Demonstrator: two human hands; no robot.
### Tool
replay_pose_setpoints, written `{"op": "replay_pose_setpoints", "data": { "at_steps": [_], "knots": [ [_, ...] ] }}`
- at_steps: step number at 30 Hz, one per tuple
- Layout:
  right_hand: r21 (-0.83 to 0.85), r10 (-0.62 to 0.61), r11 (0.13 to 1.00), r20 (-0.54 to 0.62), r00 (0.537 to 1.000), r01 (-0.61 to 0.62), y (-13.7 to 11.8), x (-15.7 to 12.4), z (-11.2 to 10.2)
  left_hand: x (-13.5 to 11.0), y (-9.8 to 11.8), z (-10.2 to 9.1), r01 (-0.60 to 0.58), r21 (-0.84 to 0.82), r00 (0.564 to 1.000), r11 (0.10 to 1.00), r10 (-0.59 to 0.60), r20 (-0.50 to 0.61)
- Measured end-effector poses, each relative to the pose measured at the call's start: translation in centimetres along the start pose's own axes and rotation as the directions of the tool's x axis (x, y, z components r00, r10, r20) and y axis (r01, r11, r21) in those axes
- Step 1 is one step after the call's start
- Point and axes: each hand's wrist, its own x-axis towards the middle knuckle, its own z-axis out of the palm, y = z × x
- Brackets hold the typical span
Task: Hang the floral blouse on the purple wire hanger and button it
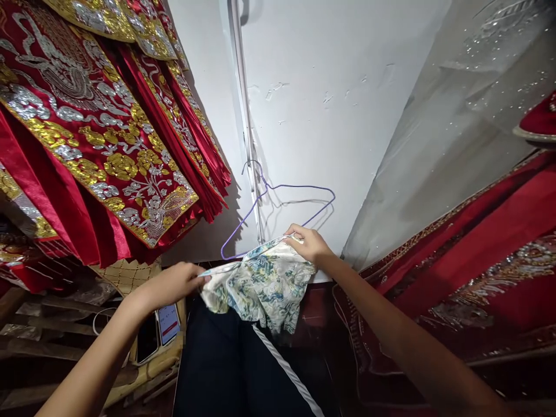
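Note:
A small white garment (271,284) with a blue, green and yellow floral print is stretched by its upper edge between my two hands. My left hand (191,280) pinches the left end of that edge. At the right end, my right hand (307,244) grips the edge between thumb and fingers. Just behind the cloth, a purple wire hanger (299,186) hangs by its hook from a metal bar on the wall. The garment covers part of the hanger's lower bar. Whether the two touch I cannot tell.
Red garments with gold and silver embroidery (121,156) hang at the left. More red beaded fabric (478,260) lies along the right, below clear plastic sheeting (443,116). A phone with a lit screen (168,324) rests on a bamboo seat (147,370) at lower left. My dark-trousered legs (230,370) are below.

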Motion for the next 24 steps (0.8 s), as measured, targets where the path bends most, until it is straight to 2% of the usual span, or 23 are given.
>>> {"op": "replay_pose_setpoints", "data": {
  "at_steps": [2,3,5,7,10,12,15,16,18,21,22,24],
  "knots": [
    [0.024,-0.001,1.0,0.008,1.0,0.001,-0.6,-0.3,0.2,-0.7,-0.5,0.4,0.026,0.204,0.98,0.979,-0.066,0.19],
    [0.041,-0.004,0.999,0.012,1.0,0.004,-1.0,-0.4,0.4,-0.9,-0.5,0.3,0.019,0.308,0.972,0.951,-0.089,0.216],
    [0.078,-0.007,0.997,0.024,1.0,0.005,-1.9,-0.7,0.6,-0.7,0.0,0.0,0.049,0.449,0.991,0.892,-0.099,0.089],
    [0.093,-0.002,0.996,0.033,0.999,-0.001,-2.4,-0.9,0.6,-0.1,0.9,-0.6,0.094,0.505,0.995,0.858,-0.089,-0.033],
    [0.076,0.017,0.997,0.028,0.999,-0.019,-2.7,-1.2,0.5,1.7,2.0,-0.7,0.075,0.454,0.989,0.888,-0.009,-0.146],
    [0.104,0.017,0.994,0.016,1.0,-0.019,-3.2,-1.5,0.6,3.3,2.6,0.0,-0.052,0.364,0.971,0.93,0.132,-0.201],
    [0.211,0.029,0.977,0.014,0.999,-0.031,-4.4,-2.2,1.6,6.2,3.3,1.8,-0.285,0.198,0.898,0.938,0.334,-0.287],
    [0.24,0.04,0.97,0.018,0.999,-0.043,-4.9,-2.4,1.9,7.1,3.5,2.4,-0.321,0.146,0.881,0.936,0.352,-0.316],
    [0.269,0.035,0.962,0.027,0.999,-0.041,-5.7,-2.9,2.2,8.7,3.7,3.3,-0.332,0.069,0.876,0.941,0.335,-0.348],
    [0.218,-0.051,0.975,0.014,0.999,0.047,-5.6,-3.7,0.7,9.8,3.4,3.4,-0.333,0.064,0.878,0.941,0.334,-0.344],
    [0.17,-0.053,0.984,-0.008,0.999,0.053,-5.2,-3.9,-0.3,9.9,3.2,3.1,-0.344,0.085,0.873,0.935,0.352,-0.337],
    [0.049,0.019,0.999,-0.101,0.995,-0.014,-3.8,-4.1,-2.7,9.7,2.9,2.1,-0.358,0.148,0.864,0.922,0.388,-0.322]
  ]
}}
